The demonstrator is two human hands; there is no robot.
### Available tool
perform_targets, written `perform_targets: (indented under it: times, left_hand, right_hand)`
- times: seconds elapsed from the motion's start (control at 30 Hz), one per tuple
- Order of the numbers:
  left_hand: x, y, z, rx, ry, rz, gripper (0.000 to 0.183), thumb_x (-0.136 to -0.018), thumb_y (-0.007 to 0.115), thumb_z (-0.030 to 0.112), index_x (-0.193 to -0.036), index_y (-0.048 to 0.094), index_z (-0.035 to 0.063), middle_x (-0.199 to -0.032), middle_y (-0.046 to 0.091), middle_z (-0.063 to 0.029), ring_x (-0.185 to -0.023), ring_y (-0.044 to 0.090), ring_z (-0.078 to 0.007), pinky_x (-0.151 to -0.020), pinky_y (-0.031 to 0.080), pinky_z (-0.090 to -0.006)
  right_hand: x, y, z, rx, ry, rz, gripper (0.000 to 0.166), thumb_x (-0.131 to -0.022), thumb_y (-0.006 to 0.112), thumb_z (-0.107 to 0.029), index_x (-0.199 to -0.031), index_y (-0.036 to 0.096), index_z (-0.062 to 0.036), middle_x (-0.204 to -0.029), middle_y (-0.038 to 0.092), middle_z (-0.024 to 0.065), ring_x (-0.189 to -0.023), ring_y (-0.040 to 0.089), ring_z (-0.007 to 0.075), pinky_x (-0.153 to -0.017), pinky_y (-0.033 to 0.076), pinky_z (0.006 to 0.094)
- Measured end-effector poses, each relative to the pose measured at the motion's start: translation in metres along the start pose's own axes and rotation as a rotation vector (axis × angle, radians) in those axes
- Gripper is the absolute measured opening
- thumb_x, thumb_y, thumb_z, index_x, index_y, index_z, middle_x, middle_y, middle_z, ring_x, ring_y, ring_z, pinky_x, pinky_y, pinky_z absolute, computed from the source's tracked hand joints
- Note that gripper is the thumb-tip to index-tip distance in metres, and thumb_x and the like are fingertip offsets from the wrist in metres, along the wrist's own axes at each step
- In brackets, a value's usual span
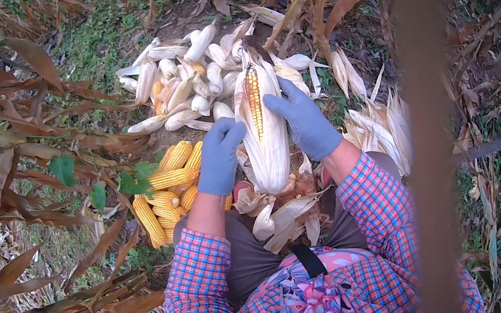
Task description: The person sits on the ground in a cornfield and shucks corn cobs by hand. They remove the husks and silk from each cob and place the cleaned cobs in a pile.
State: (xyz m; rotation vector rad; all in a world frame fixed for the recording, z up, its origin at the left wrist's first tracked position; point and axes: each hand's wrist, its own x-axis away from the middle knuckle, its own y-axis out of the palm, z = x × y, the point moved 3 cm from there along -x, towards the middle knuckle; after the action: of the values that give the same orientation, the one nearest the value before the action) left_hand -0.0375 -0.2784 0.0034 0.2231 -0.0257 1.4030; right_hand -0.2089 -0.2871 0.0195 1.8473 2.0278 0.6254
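Between my gloved hands, an ear of corn (271, 153) stands with its silk end away from me. Its pale husk is parted along the middle, baring a strip of orange-yellow kernels (256, 105). My left hand (220, 156), in a grey-blue dotted work glove, pinches the husk's left edge. On the other side, my right hand (302, 119) grips the husk with the thumb on its front and the fingers behind, partly hidden. Husked yellow ears (169, 178) are piled by my left forearm. Beyond my hands is a heap of ears still in pale husks (186, 75).
Stripped husks (379, 129) lie at my right, with more husk and silk (291, 214) between my legs. Dry corn stalks and leaves (26, 196) crowd the left and far sides. A blurred brown stalk or leaf (426, 125) crosses the view close to the camera on the right.
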Motion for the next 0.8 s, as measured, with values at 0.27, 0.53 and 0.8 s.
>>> perform_targets:
  times: [0.27,0.53,0.8]
  left_hand:
    - [-0.005,-0.005,-0.011,0.114,-0.135,0.022,0.008,-0.088,0.060,0.012,-0.089,0.055,0.0050,-0.083,0.056,0.0006,-0.073,0.053,-0.0069,-0.067,0.045,-0.0236]
    - [0.005,0.008,0.006,-0.514,0.203,0.265,0.009,-0.085,0.062,0.008,-0.086,0.055,0.0027,-0.075,0.056,0.0003,-0.068,0.050,-0.0071,-0.064,0.044,-0.0253]
    - [0.009,0.022,0.003,-0.027,0.013,-0.096,0.045,-0.089,0.061,0.019,-0.127,0.044,0.0002,-0.117,0.056,-0.0095,-0.105,0.056,-0.0162,-0.088,0.046,-0.0299]
  right_hand:
    - [0.004,0.005,-0.010,-0.123,0.030,-0.062,0.059,-0.088,0.062,-0.017,-0.137,0.035,0.0024,-0.121,0.055,0.0120,-0.104,0.057,0.0160,-0.089,0.047,0.0293]
    - [0.007,0.003,-0.009,0.027,-0.019,-0.048,0.064,-0.086,0.065,-0.020,-0.137,0.033,0.0048,-0.121,0.054,0.0128,-0.106,0.055,0.0161,-0.090,0.046,0.0288]
    - [0.008,0.002,-0.008,0.162,-0.099,0.064,0.054,-0.084,0.068,-0.019,-0.126,0.043,0.0043,-0.116,0.057,0.0118,-0.103,0.055,0.0153,-0.090,0.045,0.0292]
